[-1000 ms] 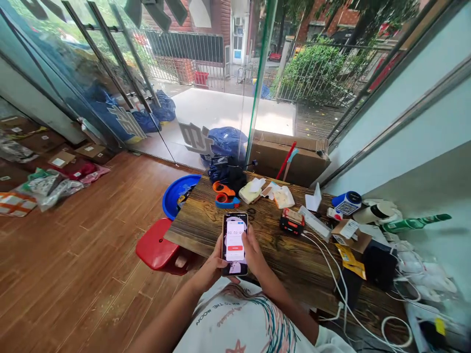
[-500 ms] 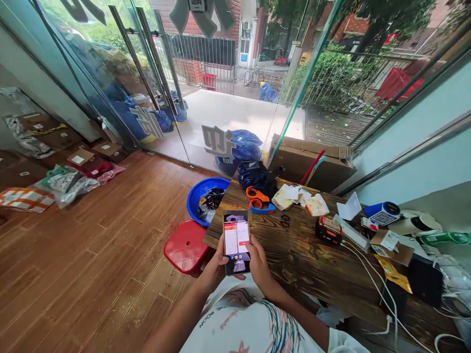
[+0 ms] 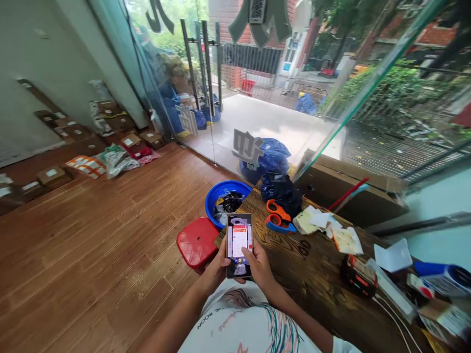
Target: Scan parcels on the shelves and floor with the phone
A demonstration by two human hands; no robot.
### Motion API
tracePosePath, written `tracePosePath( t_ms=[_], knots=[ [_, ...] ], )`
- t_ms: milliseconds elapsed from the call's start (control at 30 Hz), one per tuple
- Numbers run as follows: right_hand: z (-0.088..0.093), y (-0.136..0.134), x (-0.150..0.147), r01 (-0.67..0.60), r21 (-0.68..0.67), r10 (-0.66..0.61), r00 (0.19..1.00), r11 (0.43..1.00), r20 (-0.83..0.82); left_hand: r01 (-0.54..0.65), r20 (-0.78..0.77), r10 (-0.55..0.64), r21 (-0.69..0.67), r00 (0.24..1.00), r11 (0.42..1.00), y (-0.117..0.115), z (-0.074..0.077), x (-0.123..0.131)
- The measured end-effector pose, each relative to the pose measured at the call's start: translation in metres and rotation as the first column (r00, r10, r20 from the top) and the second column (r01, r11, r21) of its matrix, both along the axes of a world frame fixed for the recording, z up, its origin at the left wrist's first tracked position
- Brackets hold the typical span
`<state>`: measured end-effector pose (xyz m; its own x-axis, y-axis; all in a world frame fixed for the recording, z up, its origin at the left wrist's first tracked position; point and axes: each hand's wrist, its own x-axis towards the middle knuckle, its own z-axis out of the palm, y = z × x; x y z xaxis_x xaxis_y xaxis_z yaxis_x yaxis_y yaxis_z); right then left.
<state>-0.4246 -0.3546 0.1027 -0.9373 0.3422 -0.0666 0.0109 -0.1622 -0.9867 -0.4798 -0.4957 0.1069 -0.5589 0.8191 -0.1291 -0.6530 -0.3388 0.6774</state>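
I hold a smartphone [image 3: 239,243] upright in both hands just in front of my chest, over the near corner of a dark wooden table [image 3: 316,279]. My left hand [image 3: 215,267] wraps its left edge from below. My right hand [image 3: 260,264] grips the right edge, thumb on the lit screen, which shows a white and red app page.
A red stool [image 3: 196,241] and a blue basin [image 3: 221,195] with dark items stand left of the table. On the table lie an orange and blue tape dispenser [image 3: 277,215], paper scraps [image 3: 320,220], a black and red device [image 3: 356,277] and white cables. Parcels [image 3: 110,159] lie along the far floor by glass doors.
My head has turned left, so the table slid right in view. The phone stays in both hands; its screen changed from a single white page to a different layout.
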Motion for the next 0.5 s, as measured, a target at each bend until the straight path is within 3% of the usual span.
tracePosePath(
  t_ms=[167,333,500],
  knots=[
    [0.001,0.018,-0.026,-0.198,-0.058,0.198,0.980,0.979,-0.007,-0.184,0.020,0.186,-0.067,0.982,0.981,0.011,0.004,-0.001],
    [-0.014,0.034,-0.051,-0.345,-0.135,0.350,0.937,0.929,0.014,-0.367,0.102,0.374,-0.082,0.922,0.927,0.027,-0.005,0.001],
    [-0.020,0.017,-0.079,-0.422,-0.162,0.430,0.903,0.892,0.020,-0.447,0.100,0.459,-0.124,0.883,0.886,0.012,-0.011,0.003]
  ],
)
